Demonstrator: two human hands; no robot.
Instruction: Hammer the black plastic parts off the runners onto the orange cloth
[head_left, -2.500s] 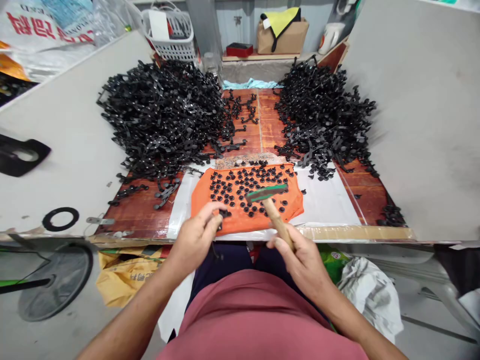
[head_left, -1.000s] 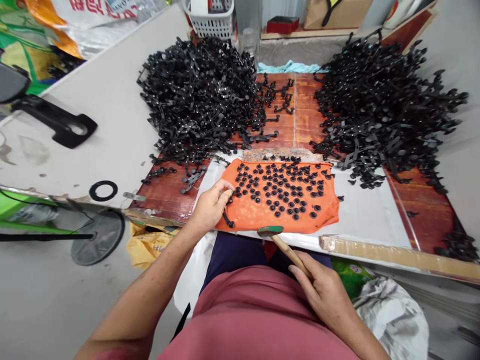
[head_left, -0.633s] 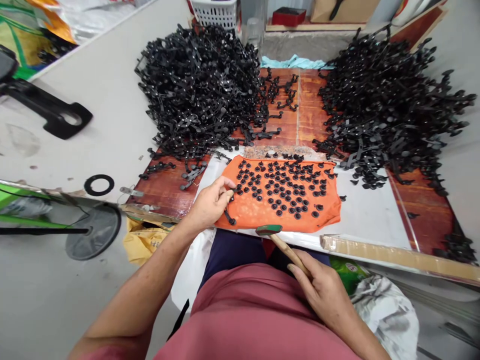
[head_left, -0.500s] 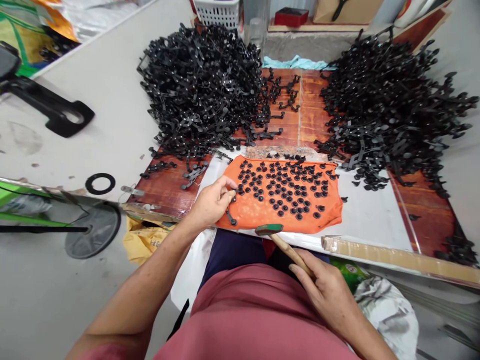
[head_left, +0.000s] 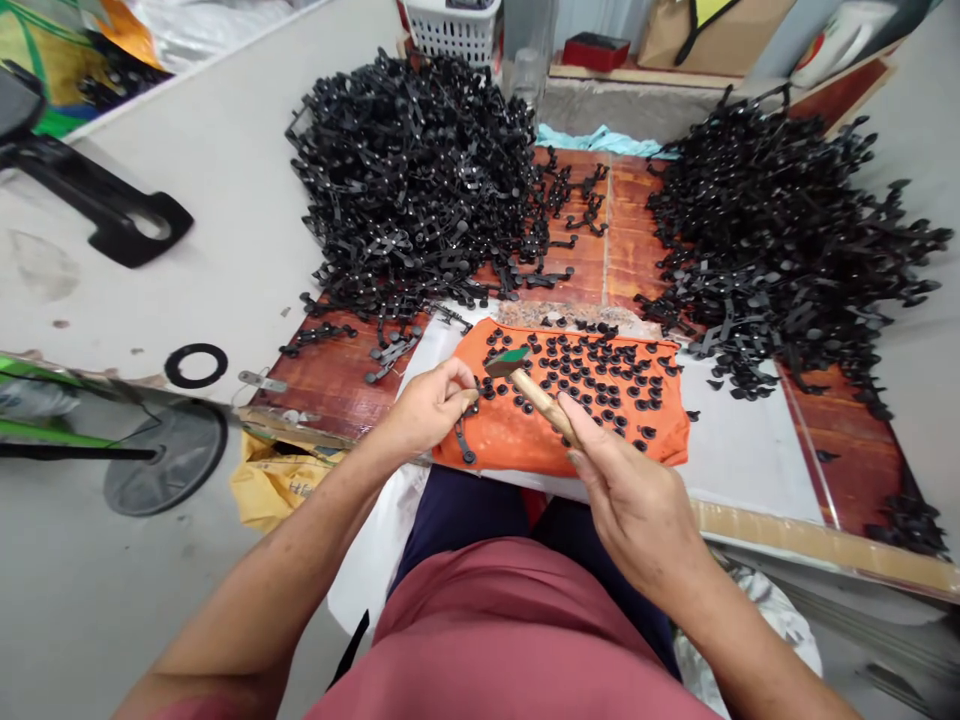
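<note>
On the left end of the orange cloth [head_left: 510,440], my left hand [head_left: 435,405] is closed in a pinch on a small black part [head_left: 466,448] with a round, flat end that sticks out below the fingers. My right hand [head_left: 637,490] grips the wooden handle of a hammer [head_left: 544,402]. The hammer's green and dark head is raised over the cloth, just right of my left fingertips and apart from them. Rows of small black round pieces [head_left: 600,372] stand on the cloth; the hammer and right hand cover some of them.
Behind the cloth at left rises a big heap of black parts [head_left: 420,180]; another heap [head_left: 787,230] stands at right. A black ring [head_left: 196,366] lies on the white surface at left. A white basket [head_left: 454,30] and a red box [head_left: 596,51] are at the back.
My right hand has lifted the hammer from the table's front edge up and forward over the cloth, near my left hand. The left hand keeps its pinch in about the same place.
</note>
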